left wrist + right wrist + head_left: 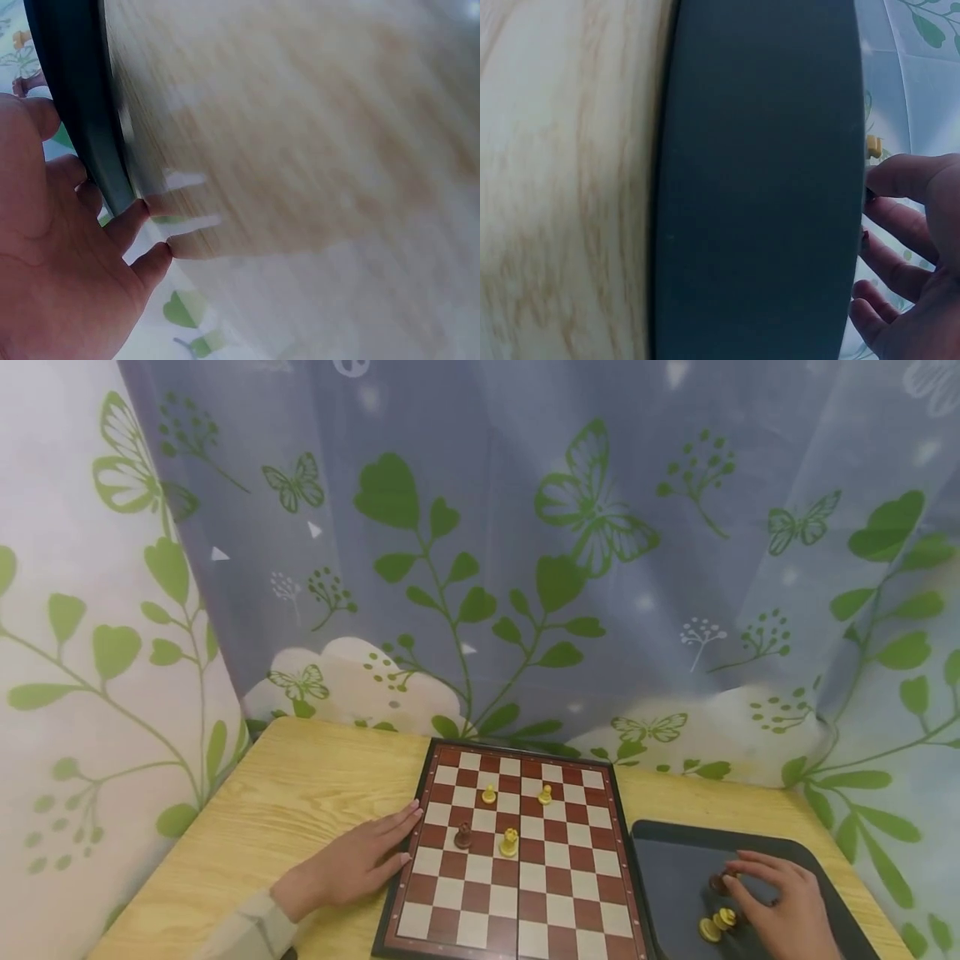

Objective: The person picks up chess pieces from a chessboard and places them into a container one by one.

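A chessboard [480, 929] with brown and cream squares lies on the wooden table. On it stand two gold pawns [489, 795], a crowned dark brown piece [462, 837] and a crowned gold piece [509, 842]. At the board's left edge, my left hand [360, 858] rests with extended fingers, the fingertips touching the rim. Over the dark tray [675, 852] on the right, my right hand [787, 902] pinches a dark brown chess piece [717, 883] between thumb and fingers. Gold chess pieces [709, 930] lie just below those fingers; the hand hides part of the tray.
The tray stands against the board's right side. Bare wooden table [330, 768] shows to the board's left. A curtain [480, 568] with leaf and butterfly prints hangs behind the table. Part of a dark object [288, 953] shows below the left sleeve.
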`<move>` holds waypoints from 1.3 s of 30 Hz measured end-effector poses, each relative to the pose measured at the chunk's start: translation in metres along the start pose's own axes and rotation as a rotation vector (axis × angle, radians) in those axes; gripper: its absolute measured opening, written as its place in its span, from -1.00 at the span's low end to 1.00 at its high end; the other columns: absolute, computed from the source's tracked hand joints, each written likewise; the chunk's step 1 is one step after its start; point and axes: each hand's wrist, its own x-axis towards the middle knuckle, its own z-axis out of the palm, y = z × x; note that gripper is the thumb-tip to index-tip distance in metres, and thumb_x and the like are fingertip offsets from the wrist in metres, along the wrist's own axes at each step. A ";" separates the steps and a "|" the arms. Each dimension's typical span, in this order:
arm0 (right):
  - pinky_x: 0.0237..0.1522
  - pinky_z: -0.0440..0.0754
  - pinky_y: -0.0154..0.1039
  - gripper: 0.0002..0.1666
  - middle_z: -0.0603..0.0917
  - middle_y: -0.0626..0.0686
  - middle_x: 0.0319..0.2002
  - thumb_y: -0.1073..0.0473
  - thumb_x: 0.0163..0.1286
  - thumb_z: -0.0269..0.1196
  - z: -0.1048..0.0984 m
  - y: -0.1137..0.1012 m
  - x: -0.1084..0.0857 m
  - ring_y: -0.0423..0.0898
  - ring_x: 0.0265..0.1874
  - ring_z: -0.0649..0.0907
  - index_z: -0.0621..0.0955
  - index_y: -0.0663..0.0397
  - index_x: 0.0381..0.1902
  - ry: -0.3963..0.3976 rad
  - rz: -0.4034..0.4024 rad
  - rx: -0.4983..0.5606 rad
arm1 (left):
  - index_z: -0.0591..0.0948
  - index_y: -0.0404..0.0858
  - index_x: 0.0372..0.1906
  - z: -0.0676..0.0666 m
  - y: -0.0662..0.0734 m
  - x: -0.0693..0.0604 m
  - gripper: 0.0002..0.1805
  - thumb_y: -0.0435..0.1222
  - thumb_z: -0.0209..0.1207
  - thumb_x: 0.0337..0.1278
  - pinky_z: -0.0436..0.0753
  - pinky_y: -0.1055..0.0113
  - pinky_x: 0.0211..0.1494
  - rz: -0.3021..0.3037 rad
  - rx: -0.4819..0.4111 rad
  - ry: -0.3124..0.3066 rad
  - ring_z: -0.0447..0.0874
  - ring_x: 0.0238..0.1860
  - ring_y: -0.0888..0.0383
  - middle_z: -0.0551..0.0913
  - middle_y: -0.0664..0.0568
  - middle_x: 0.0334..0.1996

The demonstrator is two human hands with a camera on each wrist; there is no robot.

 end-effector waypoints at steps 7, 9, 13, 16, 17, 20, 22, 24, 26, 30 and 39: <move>0.02 0.41 0.32 -0.84 0.73 0.36 -0.07 0.35 0.15 0.49 0.003 0.000 0.000 0.41 -0.10 0.60 0.80 0.17 -0.27 -0.007 -0.002 -0.011 | 0.14 -0.28 0.60 -0.002 -0.001 -0.002 -0.34 -0.03 -0.16 0.63 0.30 -0.21 0.50 0.007 -0.002 0.004 0.19 0.55 -0.19 0.08 -0.11 0.62; 0.02 0.39 0.35 -0.85 0.74 0.35 -0.08 0.34 0.14 0.50 0.004 0.000 -0.001 0.40 -0.11 0.60 0.80 0.16 -0.28 -0.012 -0.001 -0.018 | 0.16 -0.29 0.60 -0.001 -0.001 -0.003 -0.34 -0.03 -0.15 0.63 0.31 -0.22 0.48 0.015 -0.003 0.009 0.20 0.54 -0.21 0.09 -0.13 0.61; -0.01 0.45 0.33 -0.83 0.75 0.33 -0.11 0.35 0.10 0.52 0.005 0.002 -0.003 0.38 -0.15 0.63 0.81 0.13 -0.30 -0.010 -0.016 -0.027 | 0.17 -0.30 0.59 0.000 -0.002 -0.004 -0.35 -0.04 -0.14 0.63 0.33 -0.23 0.47 0.025 -0.005 0.017 0.22 0.53 -0.22 0.11 -0.14 0.61; -0.04 0.49 0.30 -0.82 0.75 0.32 -0.12 0.37 0.08 0.52 0.005 0.003 -0.004 0.39 -0.15 0.63 0.81 0.14 -0.30 -0.009 -0.022 -0.018 | 0.16 -0.28 0.60 0.001 -0.003 -0.006 -0.34 -0.02 -0.16 0.63 0.32 -0.22 0.48 0.012 0.002 0.011 0.21 0.54 -0.20 0.08 -0.11 0.62; -0.03 0.48 0.31 -0.82 0.75 0.33 -0.11 0.37 0.09 0.52 0.006 0.003 -0.004 0.40 -0.15 0.62 0.81 0.14 -0.30 -0.009 -0.020 -0.019 | 0.15 -0.27 0.60 0.001 -0.003 -0.006 -0.34 -0.02 -0.16 0.63 0.31 -0.21 0.49 0.007 0.004 0.010 0.20 0.54 -0.19 0.08 -0.09 0.62; -0.05 0.48 0.30 -0.81 0.74 0.35 -0.11 0.40 0.10 0.50 0.006 0.003 -0.004 0.42 -0.14 0.62 0.80 0.18 -0.28 0.001 -0.018 -0.013 | 0.13 -0.25 0.61 0.000 -0.003 -0.005 -0.34 0.00 -0.18 0.63 0.30 -0.21 0.50 -0.006 0.004 0.003 0.19 0.55 -0.18 0.06 -0.06 0.63; -0.04 0.45 0.31 -0.82 0.74 0.37 -0.11 0.40 0.13 0.48 0.007 0.002 -0.004 0.43 -0.12 0.61 0.80 0.20 -0.26 0.006 -0.009 -0.013 | 0.13 -0.24 0.61 0.000 -0.003 -0.005 -0.34 0.00 -0.18 0.64 0.30 -0.22 0.49 -0.009 0.000 0.002 0.19 0.55 -0.18 0.06 -0.06 0.63; -0.02 0.43 0.33 -0.83 0.73 0.39 -0.09 0.40 0.16 0.46 0.007 0.002 -0.004 0.43 -0.10 0.60 0.79 0.22 -0.25 0.006 -0.004 -0.009 | 0.14 -0.26 0.61 0.000 -0.002 -0.004 -0.34 -0.02 -0.16 0.63 0.30 -0.24 0.48 -0.004 -0.006 0.004 0.19 0.54 -0.19 0.07 -0.09 0.62; 0.01 0.39 0.35 -0.84 0.72 0.40 -0.08 0.39 0.18 0.45 0.007 0.002 -0.004 0.44 -0.08 0.58 0.79 0.24 -0.23 0.002 0.001 -0.004 | 0.15 -0.26 0.61 0.000 -0.001 -0.004 -0.34 -0.02 -0.16 0.63 0.30 -0.24 0.48 -0.005 -0.008 0.000 0.20 0.54 -0.20 0.08 -0.09 0.62; 0.05 0.33 0.39 -0.83 0.70 0.43 -0.05 0.37 0.21 0.44 0.005 -0.002 -0.004 0.45 -0.06 0.56 0.78 0.25 -0.21 -0.008 0.008 0.010 | 0.14 -0.26 0.61 0.000 -0.001 -0.004 -0.33 0.00 -0.17 0.63 0.28 -0.23 0.50 -0.016 -0.009 -0.010 0.18 0.55 -0.19 0.07 -0.08 0.62; 0.04 0.32 0.39 -0.78 0.66 0.42 0.07 0.33 0.30 0.40 -0.001 -0.021 0.000 0.38 0.10 0.43 0.76 0.26 -0.09 -0.071 0.060 0.066 | 0.13 -0.25 0.61 0.001 -0.002 -0.001 -0.34 -0.01 -0.16 0.63 0.28 -0.22 0.51 -0.016 -0.019 -0.006 0.18 0.55 -0.18 0.06 -0.07 0.63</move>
